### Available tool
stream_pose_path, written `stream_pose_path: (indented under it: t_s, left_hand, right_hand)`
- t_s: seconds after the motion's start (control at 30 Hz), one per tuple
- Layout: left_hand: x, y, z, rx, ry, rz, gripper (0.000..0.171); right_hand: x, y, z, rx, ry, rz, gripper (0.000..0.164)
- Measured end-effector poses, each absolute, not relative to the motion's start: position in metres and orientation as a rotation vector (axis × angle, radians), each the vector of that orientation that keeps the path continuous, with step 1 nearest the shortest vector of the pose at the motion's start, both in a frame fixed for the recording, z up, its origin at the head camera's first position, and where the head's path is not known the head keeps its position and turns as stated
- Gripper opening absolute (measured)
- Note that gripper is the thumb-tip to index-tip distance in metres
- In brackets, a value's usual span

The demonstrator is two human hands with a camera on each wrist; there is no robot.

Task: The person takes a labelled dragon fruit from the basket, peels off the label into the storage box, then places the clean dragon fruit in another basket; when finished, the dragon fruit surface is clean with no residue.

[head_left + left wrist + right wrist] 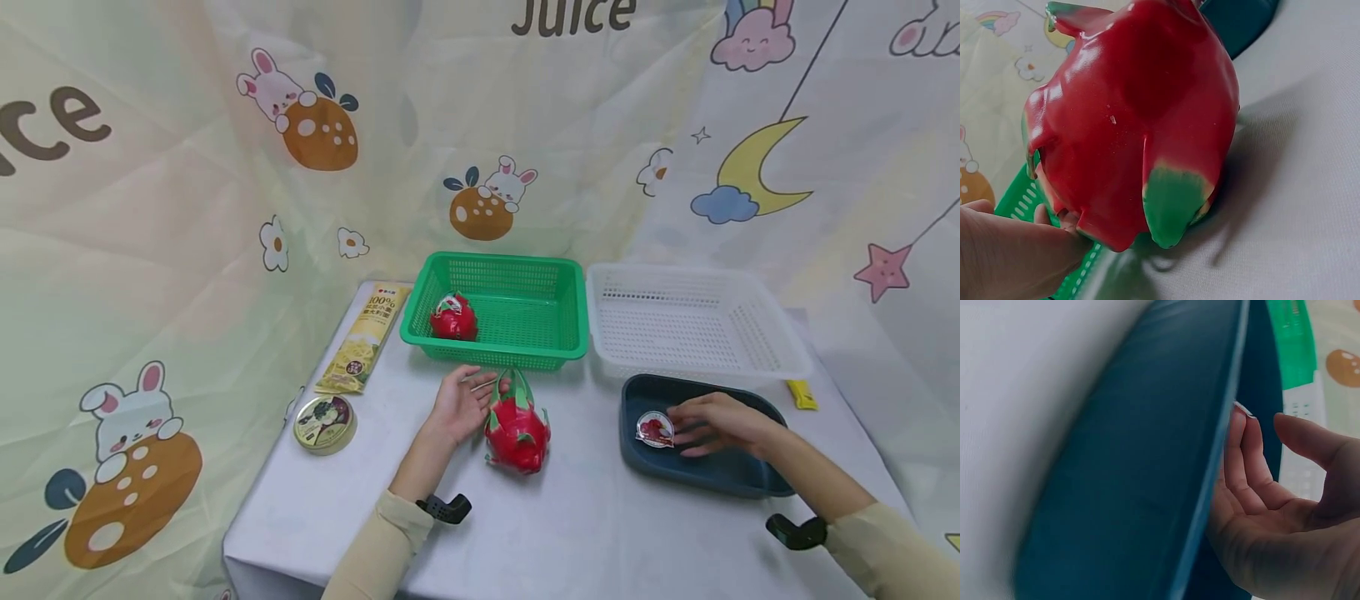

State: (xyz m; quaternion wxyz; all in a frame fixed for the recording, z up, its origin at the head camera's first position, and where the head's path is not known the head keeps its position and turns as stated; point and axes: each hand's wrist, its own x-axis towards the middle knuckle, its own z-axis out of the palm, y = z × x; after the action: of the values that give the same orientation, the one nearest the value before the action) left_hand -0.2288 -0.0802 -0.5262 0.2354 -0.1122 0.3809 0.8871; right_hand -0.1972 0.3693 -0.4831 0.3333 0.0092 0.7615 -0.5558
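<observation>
Left wrist view: dragon fruit (1129,125) was cut off at the top edge; left hand (1016,253) was partly hidden behind it. Right wrist view: dark blue tray (1129,456) was blurred and cut off; round silver-rimmed item (656,429) mostly hidden. Head view: yellow packet (803,395) partly hidden by white basket (667,329); tin (325,423) bore print too small to read.

The green basket (525,312) is moulded in smooth, pierced plastic. In front of it, a dragon fruit (517,437) is given a glossy, waxy-looking finish. To its right, the white basket (667,325) is formed of pierced plastic. At its front right, a smooth, fairly matt tray (675,469) and a shiny, silvery-edged disc (654,429) are seen. To its left are found a glossy film packet (366,337) and a metal tin (325,425). Beneath it, matt woven cloth (600,533) is spread.
</observation>
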Motion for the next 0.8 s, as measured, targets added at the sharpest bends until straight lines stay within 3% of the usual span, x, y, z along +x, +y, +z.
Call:
stream_pose_path:
  t_s: [0.8]
  left_hand:
    - [-0.2323, -0.0815, -0.5250, -0.311, 1.072, 2.420, 0.065]
  right_hand:
    - [-0.2016, 0.3653, -0.4878, 0.018, 2.144, -1.293, 0.039]
